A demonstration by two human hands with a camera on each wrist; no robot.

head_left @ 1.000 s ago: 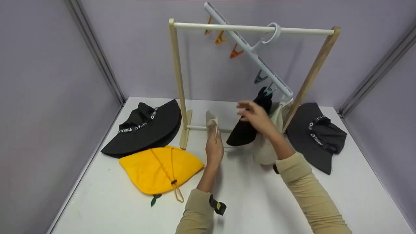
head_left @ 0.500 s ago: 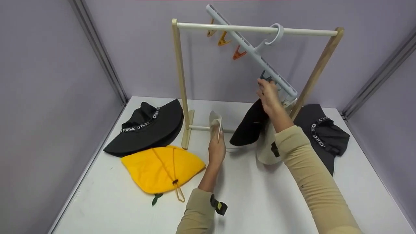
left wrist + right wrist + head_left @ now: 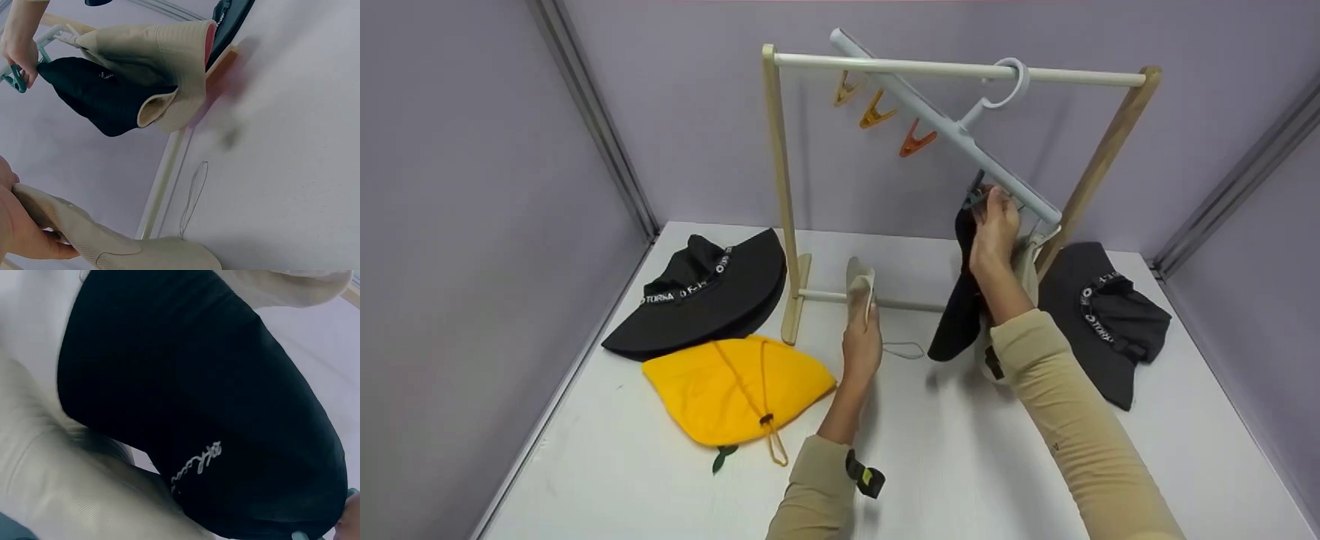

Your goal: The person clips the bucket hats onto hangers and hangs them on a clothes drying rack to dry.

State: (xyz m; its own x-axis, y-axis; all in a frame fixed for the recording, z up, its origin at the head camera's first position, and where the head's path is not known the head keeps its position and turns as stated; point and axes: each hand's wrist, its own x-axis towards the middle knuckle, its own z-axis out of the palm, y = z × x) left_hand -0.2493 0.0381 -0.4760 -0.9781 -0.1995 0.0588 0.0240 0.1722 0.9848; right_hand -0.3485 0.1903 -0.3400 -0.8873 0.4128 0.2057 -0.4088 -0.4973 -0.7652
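My left hand grips a beige bucket hat, and a thin cord loop trails from it in the left wrist view. Up at the low end of the white clip hanger, my right hand pinches a blue-green clip beside the crown of a black bucket hat. This black hat hangs there, its pale lining showing at the brim. Light script lettering marks its side in the right wrist view. Behind it hangs another beige hat, partly hidden by my right arm in the head view.
Wood-and-white rack carries the hanger by its hook. Yellow and orange clips dangle on its raised half. A yellow hat with a drawcord and a black hat lie left; another black hat lies right.
My right hand has risen from beside the black hat to the clips and turned. The hanger's raised end has dipped, and the black hat has swung nearer. The left hand stays put with its hat.
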